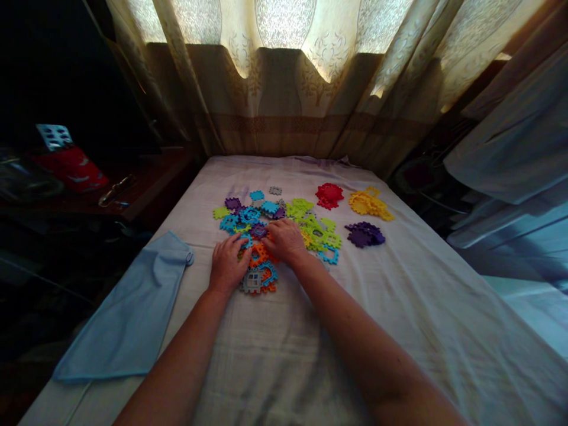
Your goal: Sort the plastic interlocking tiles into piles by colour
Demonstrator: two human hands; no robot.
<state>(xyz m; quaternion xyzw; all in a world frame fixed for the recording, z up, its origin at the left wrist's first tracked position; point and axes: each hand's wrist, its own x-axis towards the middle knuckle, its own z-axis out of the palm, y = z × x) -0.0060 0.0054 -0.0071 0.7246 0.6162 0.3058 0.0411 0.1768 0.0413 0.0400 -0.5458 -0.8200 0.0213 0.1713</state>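
By the left edge of the white-clothed table I see a pale-blue fabric pouch; centrally, left hand and right hand bend fingers over a multicoloured pile of toothed plastic tiles, gripping or not I cannot tell; rightward, a red tile heap

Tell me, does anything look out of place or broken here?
One blue piece looks out of place: it sits at the near edge of the lime-green pieces, while the red pile, yellow pile and purple pile each show one colour. No breakage is clear, though the left hand and right hand hide part of the mixed pile.
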